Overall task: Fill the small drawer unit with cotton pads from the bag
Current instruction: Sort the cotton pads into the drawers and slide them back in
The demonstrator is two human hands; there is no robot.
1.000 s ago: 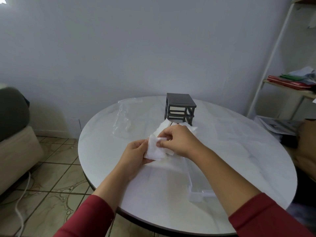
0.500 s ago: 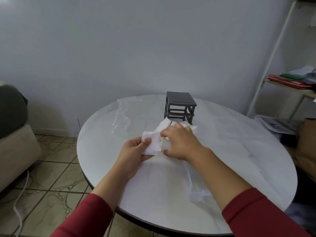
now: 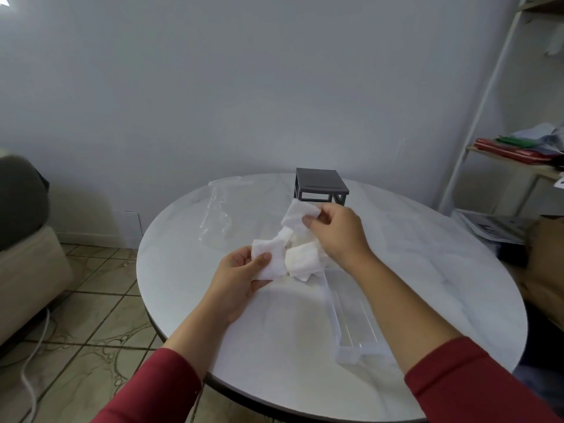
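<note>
At frame centre the right hand [image 3: 335,236] pinches a cotton pad [image 3: 297,216] by its edge, the left hand [image 3: 241,276] pinches a second cotton pad [image 3: 270,259], and the clear drawer [image 3: 354,319] stretches from the loose pads [image 3: 303,261] between them toward lower right, nearer the right hand.

One drawer unit [image 3: 320,186], one clear drawer [image 3: 348,319], one bag [image 3: 218,218], about four pads [image 3: 302,259]
</note>
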